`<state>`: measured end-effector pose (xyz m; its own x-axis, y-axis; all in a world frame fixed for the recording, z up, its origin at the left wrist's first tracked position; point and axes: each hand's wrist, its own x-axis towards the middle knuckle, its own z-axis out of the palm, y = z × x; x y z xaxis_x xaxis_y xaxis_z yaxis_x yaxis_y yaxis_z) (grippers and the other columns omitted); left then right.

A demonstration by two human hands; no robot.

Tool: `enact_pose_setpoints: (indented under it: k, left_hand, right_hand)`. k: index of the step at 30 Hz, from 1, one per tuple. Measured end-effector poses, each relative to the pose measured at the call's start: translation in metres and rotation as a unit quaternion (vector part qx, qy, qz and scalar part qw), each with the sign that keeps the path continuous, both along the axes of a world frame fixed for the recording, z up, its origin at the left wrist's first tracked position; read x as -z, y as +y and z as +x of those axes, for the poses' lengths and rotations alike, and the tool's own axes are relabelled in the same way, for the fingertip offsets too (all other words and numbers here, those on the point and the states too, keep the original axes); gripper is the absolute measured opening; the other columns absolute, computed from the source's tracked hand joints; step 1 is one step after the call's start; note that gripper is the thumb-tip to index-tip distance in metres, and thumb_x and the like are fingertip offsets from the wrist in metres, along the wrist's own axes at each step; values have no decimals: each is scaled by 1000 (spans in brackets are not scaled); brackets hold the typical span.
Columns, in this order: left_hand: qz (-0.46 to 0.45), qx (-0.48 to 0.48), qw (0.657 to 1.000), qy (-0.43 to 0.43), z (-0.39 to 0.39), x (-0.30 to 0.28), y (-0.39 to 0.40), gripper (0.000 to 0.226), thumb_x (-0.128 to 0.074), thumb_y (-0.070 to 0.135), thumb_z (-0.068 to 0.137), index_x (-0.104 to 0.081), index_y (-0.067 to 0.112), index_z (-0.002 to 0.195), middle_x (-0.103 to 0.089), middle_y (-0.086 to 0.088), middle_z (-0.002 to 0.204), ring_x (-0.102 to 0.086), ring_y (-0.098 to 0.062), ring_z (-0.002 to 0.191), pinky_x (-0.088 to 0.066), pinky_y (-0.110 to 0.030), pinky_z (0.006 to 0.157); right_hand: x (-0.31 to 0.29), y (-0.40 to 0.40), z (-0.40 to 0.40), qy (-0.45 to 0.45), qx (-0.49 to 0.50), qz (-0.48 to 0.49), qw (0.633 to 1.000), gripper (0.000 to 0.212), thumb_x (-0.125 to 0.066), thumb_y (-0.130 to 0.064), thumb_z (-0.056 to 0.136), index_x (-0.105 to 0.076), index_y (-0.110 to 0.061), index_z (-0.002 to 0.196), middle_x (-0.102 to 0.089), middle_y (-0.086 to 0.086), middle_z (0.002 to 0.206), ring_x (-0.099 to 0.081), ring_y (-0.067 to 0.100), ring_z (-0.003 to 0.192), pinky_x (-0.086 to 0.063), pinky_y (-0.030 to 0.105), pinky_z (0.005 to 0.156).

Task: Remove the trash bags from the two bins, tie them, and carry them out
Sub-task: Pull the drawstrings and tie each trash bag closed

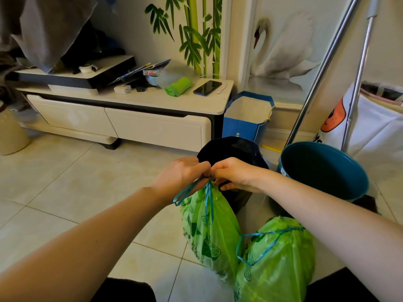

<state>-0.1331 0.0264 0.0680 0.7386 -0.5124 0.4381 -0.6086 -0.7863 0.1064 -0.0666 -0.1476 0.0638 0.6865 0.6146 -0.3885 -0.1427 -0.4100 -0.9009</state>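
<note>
Head view shows the left green trash bag (210, 232) standing on the tiled floor (65, 182) in front of the black bin (231, 149), its neck gathered tight and its blue drawstring (208, 201) pulled up into both hands. A second green bag (277, 258) lies just beside it on the right, its own blue cord (257, 243) hanging in a loose loop, so it looks cinched but perhaps not knotted. The teal bin (322, 171) stands empty behind, near a metal pole (322, 68).

The risk from here is a knot that slips: the cord is thin and slick-looking, and if the loop is not drawn fully down to the neck, the bag could open when lifted. Pulling too hard could instead tear the thin plastic at the gathered mouth.

The left hand (181, 175) and right hand (235, 174) meet fingertip to fingertip above the neck, each closed in a fine pinch on the drawstring. A spare loop of cord trails down below the left wrist.

A low cabinet (152, 101) stands well behind.
</note>
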Motion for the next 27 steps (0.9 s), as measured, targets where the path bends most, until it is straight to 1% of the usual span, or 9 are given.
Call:
enact_pose_setpoints:
  k: [5,9,11,17,19,21,24,26,27]
  left_hand:
    - [-1,0,1000,23,3,-1,3,6,-63,13,84,-58,13,80,-53,-1,64,-50,-20,55,-43,-38,46]
    - [-1,-3,999,34,5,0,6,10,-56,22,87,-57,15,80,-55,0,67,-52,-18,58,-45,-38,48]
    - [-4,-8,999,40,3,0,7,11,-54,24,87,-57,15,80,-56,0,67,-52,-18,58,-46,-37,48]
    - [-20,-20,999,45,4,1,11,12,-62,26,87,-58,15,83,-58,1,70,-55,-18,58,-49,-34,49]
    - [-15,-26,998,49,4,1,11,14,-60,28,88,-58,15,83,-59,0,71,-56,-19,59,-49,-34,50]
    - [-5,-36,997,63,5,1,11,16,-58,29,89,-59,14,83,-60,-2,72,-56,-19,61,-50,-34,52]
    - [-68,-72,980,174,5,-6,9,12,-64,23,89,-66,11,86,-67,1,76,-60,-9,65,-49,-21,60]
    - [-154,-98,943,279,5,-11,15,13,-64,18,89,-71,8,87,-68,6,75,-61,0,64,-47,-10,61]
    - [-189,-106,927,306,5,-13,20,14,-64,17,89,-73,7,86,-69,5,74,-62,0,64,-48,-10,62]
  right_hand:
    - [-10,1,2,4,-19,-67,998,18,-46,-22,86,-59,-11,92,-58,7,88,-55,18,78,-47,32,73]
    - [-24,-4,7,-75,-78,-144,984,8,-54,-20,76,-60,-17,72,-58,0,76,-57,17,78,-50,37,80]
    - [-30,-7,11,-108,-86,-158,978,13,-54,-19,77,-59,-16,65,-58,-1,74,-57,16,78,-50,36,81]
    - [-49,-24,20,-10,-13,50,999,27,-54,-13,89,-68,-14,65,-67,7,81,-61,18,86,-50,37,84]
    - [-51,-24,17,34,-17,71,997,15,-54,-13,91,-63,-10,79,-60,8,68,-62,19,73,-52,44,86]
    - [-51,-24,17,56,-6,81,995,9,-55,-12,92,-55,-12,83,-42,1,55,-49,15,54,-53,44,82]
    - [-49,-26,21,18,40,62,997,5,-55,-15,93,-58,-13,90,-35,-3,55,-35,9,48,-52,32,68]
    - [-43,-32,25,-25,72,25,997,11,-56,-17,93,-64,-10,98,-38,-4,57,-35,7,48,-48,26,61]
    - [-38,-37,28,-39,88,10,995,14,-57,-17,93,-65,-9,100,-40,-4,58,-37,7,49,-48,25,60]
